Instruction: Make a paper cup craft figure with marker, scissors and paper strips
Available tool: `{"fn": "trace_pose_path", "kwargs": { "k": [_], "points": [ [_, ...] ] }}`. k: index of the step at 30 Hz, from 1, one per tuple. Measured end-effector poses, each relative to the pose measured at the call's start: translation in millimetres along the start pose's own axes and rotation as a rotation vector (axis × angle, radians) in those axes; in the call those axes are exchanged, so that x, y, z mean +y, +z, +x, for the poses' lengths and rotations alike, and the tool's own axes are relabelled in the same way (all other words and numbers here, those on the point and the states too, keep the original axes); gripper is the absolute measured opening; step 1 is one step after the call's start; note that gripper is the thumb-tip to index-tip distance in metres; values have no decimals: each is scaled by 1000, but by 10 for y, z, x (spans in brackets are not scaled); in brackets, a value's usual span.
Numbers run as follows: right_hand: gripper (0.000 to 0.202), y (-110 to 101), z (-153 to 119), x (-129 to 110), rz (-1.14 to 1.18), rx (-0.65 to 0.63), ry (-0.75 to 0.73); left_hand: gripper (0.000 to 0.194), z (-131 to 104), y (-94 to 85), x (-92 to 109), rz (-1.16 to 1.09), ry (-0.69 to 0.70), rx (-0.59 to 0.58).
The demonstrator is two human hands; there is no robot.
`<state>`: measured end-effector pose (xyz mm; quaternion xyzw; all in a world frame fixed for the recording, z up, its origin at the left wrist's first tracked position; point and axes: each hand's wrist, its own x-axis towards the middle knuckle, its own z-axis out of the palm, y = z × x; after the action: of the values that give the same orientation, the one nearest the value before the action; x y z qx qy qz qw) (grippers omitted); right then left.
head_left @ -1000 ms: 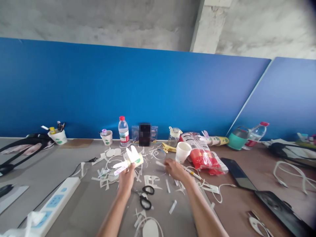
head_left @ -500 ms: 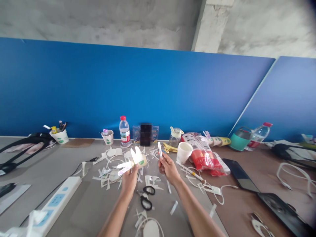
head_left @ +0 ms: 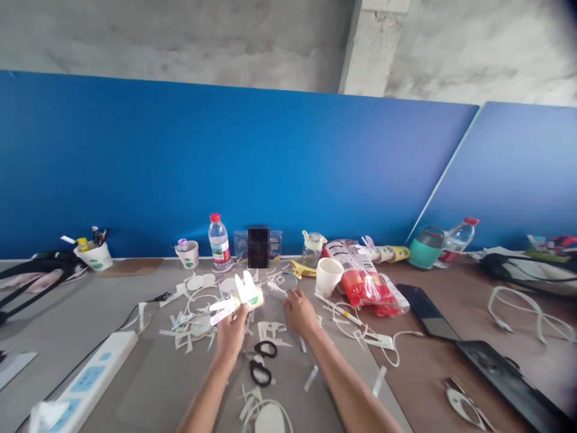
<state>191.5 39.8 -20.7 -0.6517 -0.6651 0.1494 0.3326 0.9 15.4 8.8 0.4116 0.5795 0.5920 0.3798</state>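
My left hand [head_left: 231, 332] is closed around a paper cup [head_left: 256, 298] tipped on its side, pale yellow with a green leaf print. White paper ears [head_left: 246, 287] stand up from it, and more ear-shaped pieces [head_left: 223, 310], one tinted purple, point left. My right hand [head_left: 301, 313] is low over the table with curled fingers. A narrow white strip [head_left: 278, 290] sticks out from its fingertips toward the far left; the fingers hide its near end. Black-handled scissors [head_left: 261, 364] lie between my forearms, their blades hard to make out.
Paper scraps [head_left: 193, 325] litter the table. Along the back stand a water bottle [head_left: 219, 243], a dark pixelated block [head_left: 258, 246], a glass jar [head_left: 312, 249] and a white cup [head_left: 328, 276]. A red-and-white bag [head_left: 360, 276] lies right; a power strip [head_left: 92, 379] lies left.
My right hand has lowered to the table, and the white strip it held upright now slants low. My left hand still holds the eared cup. The whole view has shifted slightly.
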Motion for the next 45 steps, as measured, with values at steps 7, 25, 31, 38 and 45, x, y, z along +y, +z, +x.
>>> {"fn": "trace_pose_path", "kwargs": {
  "k": [7, 25, 31, 38, 45],
  "points": [
    [26, -42, -8, -1, -161, 75, -25, 28, 71, -104, 0, 89, -16, 63],
    [48, 165, -438, -648, 38, -199, -869, 43, 149, -315, 58, 203, 16, 388],
    [61, 359, -506, -727, -25, -408, -876, 44, 179, -309, 63, 234, -37, 318],
    [27, 158, -374, -685, -215, -289, -609, 49, 190, -314, 6, 250, -41, 283],
    [14, 67, -258, -509, -338, 0, -374, 38, 164, -281, 58, 240, -6, 280]
  ]
}}
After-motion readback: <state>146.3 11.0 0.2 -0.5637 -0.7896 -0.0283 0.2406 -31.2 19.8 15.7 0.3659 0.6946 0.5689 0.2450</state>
